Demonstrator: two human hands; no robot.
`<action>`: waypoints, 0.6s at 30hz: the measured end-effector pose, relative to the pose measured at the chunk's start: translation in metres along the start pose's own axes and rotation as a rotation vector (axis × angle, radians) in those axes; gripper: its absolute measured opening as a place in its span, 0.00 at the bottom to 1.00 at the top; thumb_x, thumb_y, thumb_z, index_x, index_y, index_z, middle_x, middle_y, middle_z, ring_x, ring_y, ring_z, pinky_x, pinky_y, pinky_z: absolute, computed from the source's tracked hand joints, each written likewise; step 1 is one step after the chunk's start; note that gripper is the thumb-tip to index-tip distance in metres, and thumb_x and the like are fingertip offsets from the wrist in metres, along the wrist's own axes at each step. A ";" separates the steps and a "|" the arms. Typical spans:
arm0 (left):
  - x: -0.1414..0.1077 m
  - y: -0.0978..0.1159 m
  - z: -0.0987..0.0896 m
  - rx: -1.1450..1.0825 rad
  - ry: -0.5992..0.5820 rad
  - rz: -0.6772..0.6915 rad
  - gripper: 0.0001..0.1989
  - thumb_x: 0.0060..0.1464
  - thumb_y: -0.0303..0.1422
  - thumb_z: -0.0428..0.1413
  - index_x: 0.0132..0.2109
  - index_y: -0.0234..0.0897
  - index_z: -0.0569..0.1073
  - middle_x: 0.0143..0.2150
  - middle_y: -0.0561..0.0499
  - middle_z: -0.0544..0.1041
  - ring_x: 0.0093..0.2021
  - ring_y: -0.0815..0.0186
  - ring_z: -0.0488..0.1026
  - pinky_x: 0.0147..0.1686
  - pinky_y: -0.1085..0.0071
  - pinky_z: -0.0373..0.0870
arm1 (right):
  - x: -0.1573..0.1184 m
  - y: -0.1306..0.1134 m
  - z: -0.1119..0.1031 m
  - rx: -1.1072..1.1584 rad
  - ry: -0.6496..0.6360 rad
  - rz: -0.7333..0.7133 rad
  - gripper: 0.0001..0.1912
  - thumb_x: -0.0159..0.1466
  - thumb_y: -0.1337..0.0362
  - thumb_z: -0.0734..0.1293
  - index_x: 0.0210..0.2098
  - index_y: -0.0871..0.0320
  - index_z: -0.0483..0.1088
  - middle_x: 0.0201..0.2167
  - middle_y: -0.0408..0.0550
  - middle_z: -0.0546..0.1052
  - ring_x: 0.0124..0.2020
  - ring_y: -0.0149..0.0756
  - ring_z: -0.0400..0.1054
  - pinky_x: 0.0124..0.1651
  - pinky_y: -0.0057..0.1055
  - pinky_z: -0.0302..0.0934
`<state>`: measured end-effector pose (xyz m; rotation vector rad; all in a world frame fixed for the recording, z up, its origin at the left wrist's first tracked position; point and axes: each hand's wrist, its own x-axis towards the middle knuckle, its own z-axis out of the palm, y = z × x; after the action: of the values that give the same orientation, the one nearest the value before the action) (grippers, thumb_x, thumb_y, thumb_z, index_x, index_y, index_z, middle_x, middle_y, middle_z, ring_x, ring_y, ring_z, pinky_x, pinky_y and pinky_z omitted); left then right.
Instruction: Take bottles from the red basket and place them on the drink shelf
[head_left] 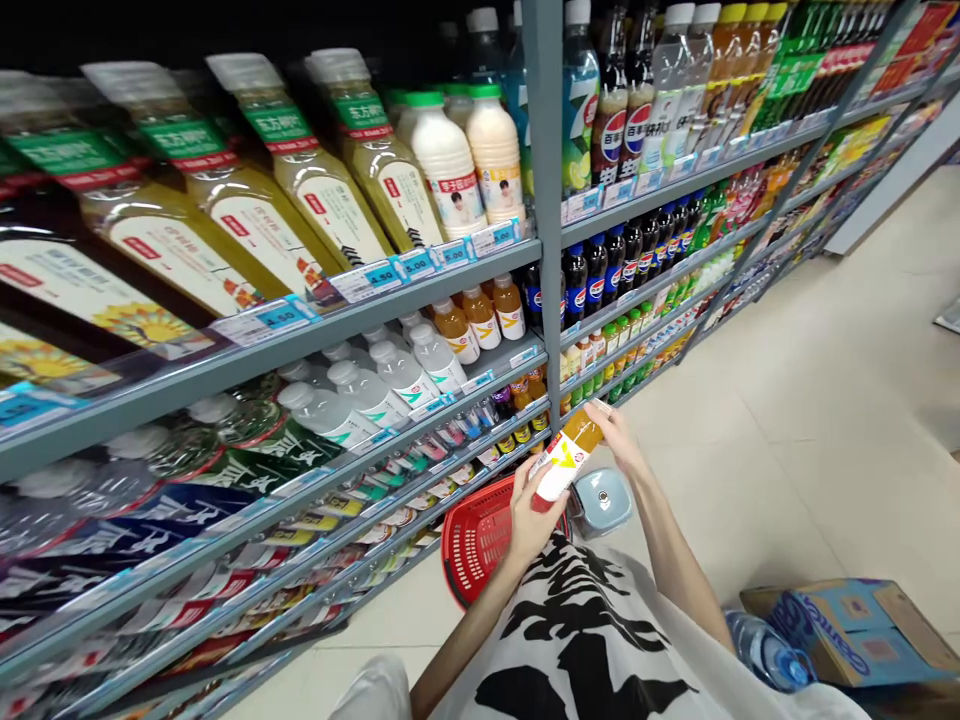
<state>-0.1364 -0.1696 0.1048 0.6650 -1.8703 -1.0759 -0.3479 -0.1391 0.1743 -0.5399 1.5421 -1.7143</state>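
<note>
Between my two hands, in front of my body, is a bottle of orange-brown drink (568, 456) with a white label and a yellow V. My left hand (532, 512) is wrapped round its lower, labelled end. At the cap end, the fingers of my right hand (616, 432) close on the bottle's top, partly hiding the cap. The bottle lies tilted, its cap pointing up and to the right. Similar orange bottles (481, 318) stand on the shelf to the left. Below my left hand is a red shopping basket (454, 560).
A shelf rack (551, 200) full of drink bottles runs along the left and into the distance. On the floor stand a grey-blue lidded container (602, 500), a large water bottle (769, 652) and a blue cardboard box (862, 630). Pale floor tiles (795, 400) stretch away to the right.
</note>
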 end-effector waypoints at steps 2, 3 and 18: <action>-0.003 -0.004 0.001 -0.101 0.015 -0.096 0.26 0.57 0.37 0.65 0.62 0.40 0.74 0.64 0.39 0.69 0.66 0.51 0.68 0.66 0.49 0.66 | 0.007 -0.010 0.002 -0.203 -0.092 -0.047 0.26 0.57 0.41 0.74 0.27 0.58 0.70 0.23 0.42 0.73 0.25 0.31 0.62 0.27 0.27 0.54; -0.004 -0.006 0.002 -0.160 0.022 -0.144 0.29 0.56 0.38 0.66 0.63 0.39 0.72 0.65 0.38 0.69 0.67 0.50 0.67 0.67 0.50 0.65 | 0.010 -0.015 0.004 -0.290 -0.118 -0.080 0.27 0.58 0.40 0.73 0.25 0.58 0.69 0.22 0.42 0.71 0.24 0.30 0.60 0.27 0.27 0.53; -0.038 -0.022 -0.024 -0.425 -0.145 -0.611 0.24 0.54 0.46 0.65 0.52 0.36 0.73 0.45 0.43 0.83 0.39 0.61 0.81 0.44 0.62 0.76 | 0.059 -0.118 0.085 -1.053 -0.203 -0.648 0.23 0.64 0.42 0.67 0.28 0.55 0.66 0.27 0.49 0.77 0.30 0.40 0.70 0.34 0.32 0.53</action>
<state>-0.0962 -0.1609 0.0760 0.9470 -1.5010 -1.8907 -0.3511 -0.2404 0.2939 -1.8317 2.1822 -1.0326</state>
